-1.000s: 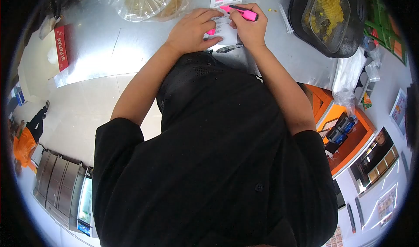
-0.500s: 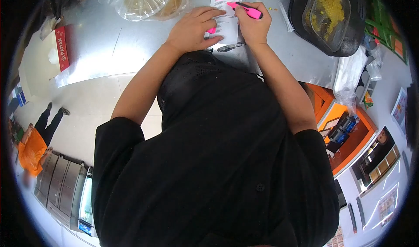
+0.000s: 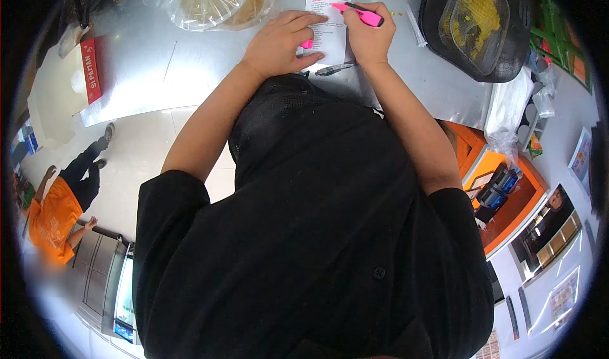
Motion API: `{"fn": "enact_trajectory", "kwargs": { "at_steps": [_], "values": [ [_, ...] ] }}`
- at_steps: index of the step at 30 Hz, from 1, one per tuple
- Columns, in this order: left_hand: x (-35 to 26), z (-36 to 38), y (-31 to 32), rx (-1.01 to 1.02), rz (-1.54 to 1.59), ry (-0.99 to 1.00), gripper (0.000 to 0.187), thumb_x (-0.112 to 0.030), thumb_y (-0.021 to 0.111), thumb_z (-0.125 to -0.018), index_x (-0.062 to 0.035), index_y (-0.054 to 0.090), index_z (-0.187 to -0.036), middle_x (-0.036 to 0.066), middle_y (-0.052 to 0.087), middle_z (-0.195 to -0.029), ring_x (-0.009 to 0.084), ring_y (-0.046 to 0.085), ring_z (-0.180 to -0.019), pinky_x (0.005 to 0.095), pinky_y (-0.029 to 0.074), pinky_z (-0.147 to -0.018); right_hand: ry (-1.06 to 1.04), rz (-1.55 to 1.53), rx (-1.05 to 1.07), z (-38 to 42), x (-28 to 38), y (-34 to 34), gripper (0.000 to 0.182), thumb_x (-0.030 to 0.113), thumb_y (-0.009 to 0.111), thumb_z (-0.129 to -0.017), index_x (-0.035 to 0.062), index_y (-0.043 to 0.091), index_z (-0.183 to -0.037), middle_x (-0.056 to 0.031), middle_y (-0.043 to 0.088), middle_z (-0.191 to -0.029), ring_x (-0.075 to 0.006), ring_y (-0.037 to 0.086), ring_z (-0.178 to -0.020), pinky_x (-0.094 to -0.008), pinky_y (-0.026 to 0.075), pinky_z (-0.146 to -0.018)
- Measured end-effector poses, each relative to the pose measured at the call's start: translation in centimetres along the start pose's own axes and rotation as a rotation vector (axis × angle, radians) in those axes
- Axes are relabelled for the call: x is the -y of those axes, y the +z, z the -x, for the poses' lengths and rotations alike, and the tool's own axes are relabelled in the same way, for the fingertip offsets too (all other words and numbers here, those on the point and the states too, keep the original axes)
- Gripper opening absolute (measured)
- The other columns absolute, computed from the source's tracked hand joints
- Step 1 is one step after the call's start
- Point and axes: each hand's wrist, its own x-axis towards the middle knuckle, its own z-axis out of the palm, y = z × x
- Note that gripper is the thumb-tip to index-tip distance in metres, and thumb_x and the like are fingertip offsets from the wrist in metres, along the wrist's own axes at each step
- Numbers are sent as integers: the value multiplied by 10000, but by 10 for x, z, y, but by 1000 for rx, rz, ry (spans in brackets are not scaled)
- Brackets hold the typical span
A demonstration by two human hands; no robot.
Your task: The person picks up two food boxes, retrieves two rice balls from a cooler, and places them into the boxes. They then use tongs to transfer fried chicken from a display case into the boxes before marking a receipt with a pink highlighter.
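Note:
A printed paper slip (image 3: 328,41) with a pink mark near its top lies on the metal counter. My right hand (image 3: 371,36) grips a pink highlighter (image 3: 366,16), its tip at the printed lines. My left hand (image 3: 279,41) rests over the slip's left edge, fingers reaching across it. A small pink cap (image 3: 307,44) is tucked between that hand's curled fingers and thumb. Just below the slip, a pen (image 3: 335,69) lies on the counter near my body.
Plastic bags (image 3: 219,3) with brownish contents sit at the counter's back left. To the right, a clear container (image 3: 476,16) with yellow food rests on a black tray (image 3: 434,35). A red-sided box (image 3: 91,72) stands at left. A person in an orange shirt (image 3: 54,216) is on the floor beyond.
The person in orange has stepped, legs and arms now spread differently and nearer the counter. My hands, the highlighter and the slip look almost unmoved.

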Motion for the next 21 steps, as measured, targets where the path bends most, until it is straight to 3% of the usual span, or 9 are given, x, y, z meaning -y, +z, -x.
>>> {"fn": "enact_trajectory", "kwargs": {
  "at_steps": [6, 13, 15, 21],
  "values": [
    [2, 1, 4, -38, -40, -6, 332, -358, 786, -850, -57, 650, -812, 48, 644, -1379, 284, 571, -1270, 433, 492, -1028, -10, 21, 177, 6, 8, 10, 240, 162, 855, -807, 4, 729, -937, -79, 759, -866, -124, 700, -800, -293, 568, -738],
    [-1, 1, 1, -51, -31, 9, 338, -354, 808, -835, -55, 650, -829, 63, 666, -1313, 294, 604, -1211, 428, 512, -980, -38, 122, 167, 4, 13, 10, 234, 165, 850, -813, 1, 733, -931, -84, 762, -847, -118, 703, -792, -292, 568, -730],
    [0, 1, 1, -51, -15, -2, 338, -350, 815, -828, -54, 652, -834, 62, 672, -1293, 297, 617, -1183, 424, 517, -965, 73, 62, 150, 4, 14, 9, 243, 175, 853, -801, 2, 733, -923, -87, 763, -842, -122, 704, -780, -295, 567, -727],
    [1, 2, 3, -69, -9, -9, 355, -358, 831, -807, -54, 647, -798, 63, 677, -1262, 293, 631, -1148, 418, 532, -927, -6, 123, 152, 3, 15, 13, 263, 188, 869, -772, 4, 719, -885, -88, 756, -824, -126, 694, -749, -297, 562, -705]
  ]
}}
